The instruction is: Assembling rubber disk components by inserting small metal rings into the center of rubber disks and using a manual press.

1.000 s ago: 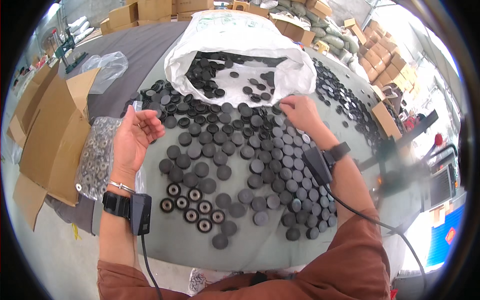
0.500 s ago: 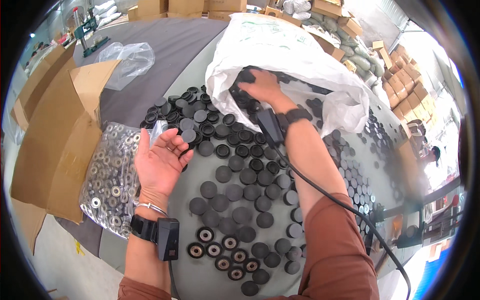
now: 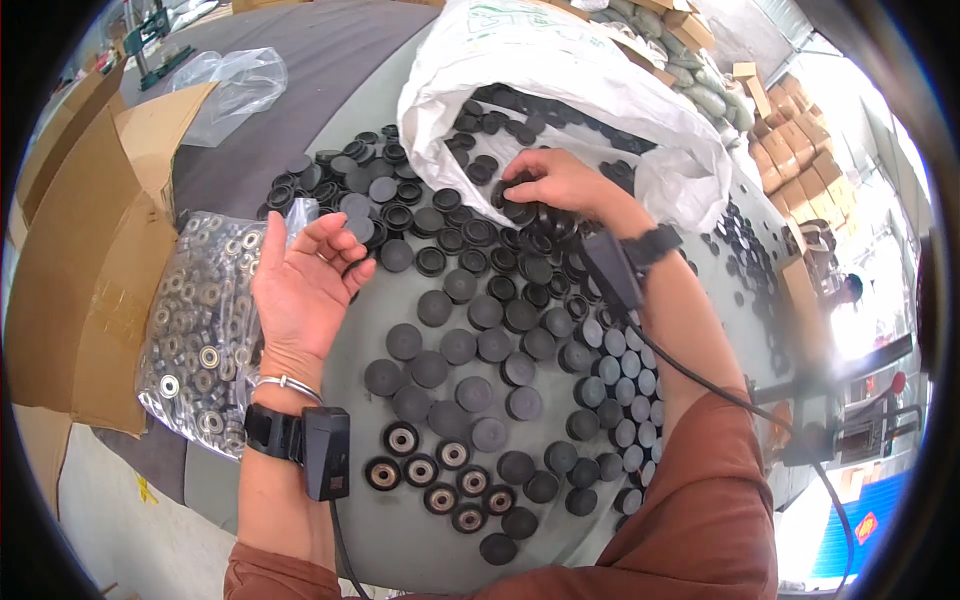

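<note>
Since the frame half a second earlier, right hand (image 3: pixel 553 182) had drawn back a little from deep in the sack (image 3: pixel 560 70) to its mouth, fingers curled down onto the black caps (image 3: pixel 520 200) heaped there. Whether it had closed on one cap or several, cannot tell; fingertips were hidden among them. Left hand (image 3: pixel 305 285) was held palm up, fingers spread and loosely bent, holding nothing, just beside the clear bag of bearings (image 3: pixel 200 330) on its outer side.

Caps lay spread on the counter (image 3: pixel 400 540) between both hands and nearer the body, most flat side up; a short row by the left wrist had metal centres (image 3: pixel 420 468).

Judgement: caps looked small, light, stiff moulded plastic, not fragile, smooth enough to slide over one another. Best taken by the rim, thumb against fingertips, or scooped in a handful.
</note>
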### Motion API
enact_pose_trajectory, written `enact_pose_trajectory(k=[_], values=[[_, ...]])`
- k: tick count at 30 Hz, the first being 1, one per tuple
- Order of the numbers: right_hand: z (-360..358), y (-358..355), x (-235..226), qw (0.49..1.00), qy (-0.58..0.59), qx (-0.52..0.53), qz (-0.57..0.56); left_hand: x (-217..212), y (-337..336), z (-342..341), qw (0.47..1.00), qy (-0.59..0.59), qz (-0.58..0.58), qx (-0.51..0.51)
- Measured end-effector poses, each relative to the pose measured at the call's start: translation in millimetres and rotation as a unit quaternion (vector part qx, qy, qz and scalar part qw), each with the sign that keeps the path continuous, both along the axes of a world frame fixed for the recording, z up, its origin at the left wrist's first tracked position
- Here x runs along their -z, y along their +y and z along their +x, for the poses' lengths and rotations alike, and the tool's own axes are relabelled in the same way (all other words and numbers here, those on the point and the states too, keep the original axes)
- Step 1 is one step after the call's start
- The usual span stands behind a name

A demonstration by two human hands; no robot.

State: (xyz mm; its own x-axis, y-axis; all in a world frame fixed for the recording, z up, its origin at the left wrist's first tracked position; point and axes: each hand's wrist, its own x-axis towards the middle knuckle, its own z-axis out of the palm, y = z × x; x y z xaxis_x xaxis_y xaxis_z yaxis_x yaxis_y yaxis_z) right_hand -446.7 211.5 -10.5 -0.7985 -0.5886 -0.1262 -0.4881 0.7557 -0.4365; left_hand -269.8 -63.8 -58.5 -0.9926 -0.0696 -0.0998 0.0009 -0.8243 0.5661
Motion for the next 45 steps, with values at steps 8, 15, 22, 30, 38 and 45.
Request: enact_pose_trajectory(k=[8, 15, 22, 30, 38, 45], values=[[84.9, 64.5, -33.6, 0.960, -0.118, 0.210, -0.141, -2.4, 4.0, -0.2, 1.000, -0.002, -0.021, -0.002], [77.9, 72.7, -10.7, 0.976, 0.176, 0.130, -0.014, 0.1, 6.2, 0.4, 0.997, 0.027, -0.059, 0.035], [23.8, 36.6, 22.3, 0.951, 0.257, 0.067, 0.155, 3.8, 6.3, -3.6, 0.993, 0.059, -0.061, 0.076], [83.3, -44.3, -33.4, 0.948, -0.186, 0.092, -0.242, -3.9, 6.9, 1.3, 0.973, -0.073, -0.117, 0.184], [28.0, -6.9, 19.7, 0.981, 0.183, -0.040, 0.038, 16.2, -7.4, -11.2, 0.960, -0.047, 0.014, 0.274], [44.1, 20.1, -19.1, 0.885, -0.237, 0.189, -0.353, 5.6, 4.8, -7.2, 0.975, -0.126, -0.065, 0.171]])
